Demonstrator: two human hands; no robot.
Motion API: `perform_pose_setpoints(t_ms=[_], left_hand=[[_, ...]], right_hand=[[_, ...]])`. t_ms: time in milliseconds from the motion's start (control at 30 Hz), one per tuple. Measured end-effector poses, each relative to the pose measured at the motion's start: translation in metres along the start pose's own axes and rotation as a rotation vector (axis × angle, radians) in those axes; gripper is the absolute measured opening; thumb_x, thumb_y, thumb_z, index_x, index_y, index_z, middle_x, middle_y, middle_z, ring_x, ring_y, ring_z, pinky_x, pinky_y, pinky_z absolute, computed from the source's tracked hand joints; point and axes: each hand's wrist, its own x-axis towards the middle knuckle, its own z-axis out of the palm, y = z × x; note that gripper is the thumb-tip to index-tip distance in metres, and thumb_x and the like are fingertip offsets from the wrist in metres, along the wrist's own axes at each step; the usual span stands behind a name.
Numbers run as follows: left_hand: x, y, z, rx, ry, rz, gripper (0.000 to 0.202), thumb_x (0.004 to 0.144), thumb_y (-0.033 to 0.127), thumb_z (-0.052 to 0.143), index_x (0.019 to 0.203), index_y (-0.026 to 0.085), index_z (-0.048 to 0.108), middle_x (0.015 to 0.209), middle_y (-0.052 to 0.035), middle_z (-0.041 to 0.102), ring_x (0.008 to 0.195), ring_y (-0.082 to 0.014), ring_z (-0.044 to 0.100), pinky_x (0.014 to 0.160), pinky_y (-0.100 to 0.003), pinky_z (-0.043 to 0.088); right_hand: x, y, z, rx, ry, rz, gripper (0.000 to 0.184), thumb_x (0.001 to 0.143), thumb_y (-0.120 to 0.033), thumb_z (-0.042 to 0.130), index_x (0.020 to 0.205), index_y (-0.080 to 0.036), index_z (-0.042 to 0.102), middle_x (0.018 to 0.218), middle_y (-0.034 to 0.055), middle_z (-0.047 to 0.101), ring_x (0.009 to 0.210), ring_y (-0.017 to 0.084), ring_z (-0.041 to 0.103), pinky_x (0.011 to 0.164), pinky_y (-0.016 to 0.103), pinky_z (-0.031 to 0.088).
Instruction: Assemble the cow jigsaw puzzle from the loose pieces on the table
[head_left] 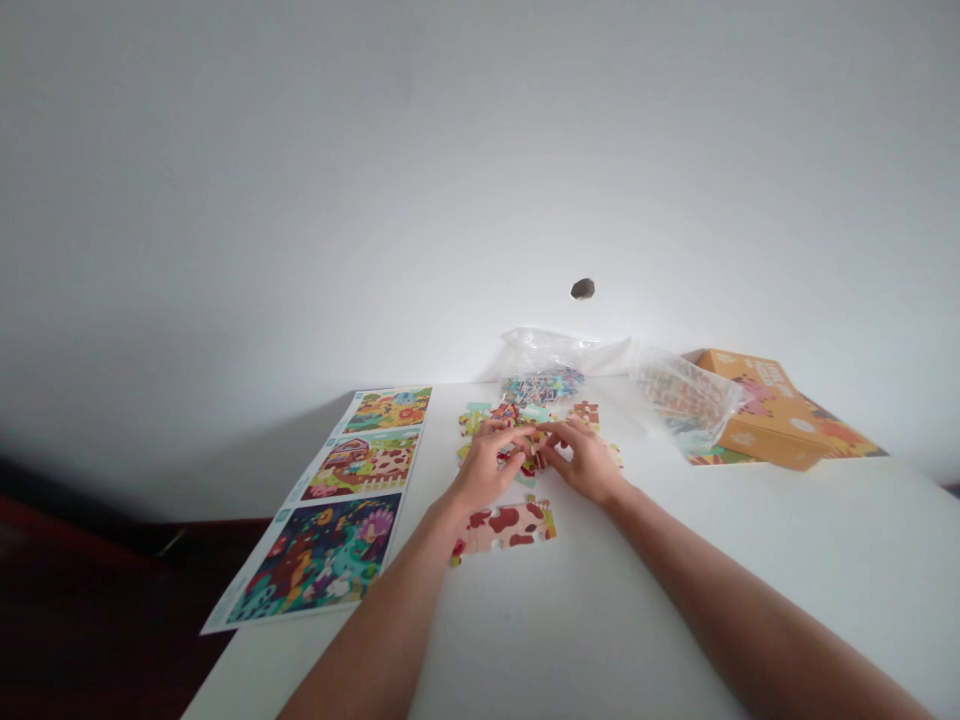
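Note:
Both hands meet over a heap of loose jigsaw puzzle pieces (474, 420) on the white table. My left hand (489, 462) has its fingers and thumb curled around a small puzzle piece at the heap's middle. From the other side, my right hand (589, 465) pinches at a piece in the same spot; the fingers partly hide what they hold. Nearer to me lies a joined section of puzzle (510, 528), pink with brown patches, flat and apart from the heap.
A reference sheet (300, 500) with several pictures lies left, overhanging the table's edge. Behind the heap is a clear plastic bag of pieces (541, 382). Another bag (686, 395) leans by an orange puzzle box (772, 405) at right. The wall (480, 200) has a hole.

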Motion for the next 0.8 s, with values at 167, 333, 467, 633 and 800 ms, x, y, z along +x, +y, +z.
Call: perform_pose_setpoints(t_ms=[167,333,467,633,800], left_hand=[[0.0,-0.002,0.003,0.036,0.013,-0.053,0.04,0.079,0.014,0.068,0.117,0.026,0.071,0.098,-0.0033,0.075,0.108,-0.027,0.056,0.102,-0.044,0.042],[0.0,-0.002,0.006,0.035,0.031,-0.039,0.031,0.079,0.015,0.071,0.108,0.025,0.074,0.102,-0.0038,0.075,0.107,-0.026,0.057,0.101,-0.044,0.044],[0.001,-0.001,0.005,-0.01,0.048,-0.027,0.038,0.081,0.013,0.069,0.117,0.026,0.07,0.104,-0.0028,0.075,0.11,-0.0246,0.056,0.102,-0.043,0.043],[0.002,0.0,0.004,-0.065,0.071,-0.005,0.038,0.088,0.022,0.065,0.126,0.026,0.066,0.103,-0.0034,0.074,0.111,-0.0234,0.057,0.105,-0.042,0.041],[0.002,0.0,0.008,-0.135,0.062,-0.034,0.029,0.09,0.028,0.064,0.119,0.024,0.07,0.089,-0.0033,0.073,0.103,-0.0223,0.062,0.1,-0.041,0.045]], right_hand=[[0.001,0.009,0.004,-0.021,-0.06,-0.052,0.027,0.093,-0.023,0.06,0.119,-0.027,0.067,0.083,0.0027,0.07,0.083,0.022,0.057,0.085,0.039,0.044],[0.003,0.006,0.004,-0.045,0.021,-0.062,0.041,0.091,-0.027,0.063,0.131,-0.025,0.059,0.108,0.0101,0.065,0.1,0.025,0.058,0.089,0.041,0.047],[0.005,0.002,0.001,0.019,0.043,-0.052,0.018,0.095,-0.031,0.059,0.104,-0.024,0.073,0.094,0.0085,0.068,0.089,0.023,0.061,0.082,0.037,0.049],[0.001,0.004,0.002,0.257,0.158,0.289,0.026,0.093,-0.041,0.06,0.104,-0.022,0.074,0.089,0.0056,0.074,0.075,0.02,0.065,0.069,0.031,0.051],[-0.005,0.004,0.012,0.512,0.057,0.41,0.039,0.088,-0.052,0.063,0.111,-0.022,0.073,0.087,0.0047,0.075,0.075,0.02,0.068,0.063,0.029,0.054]])
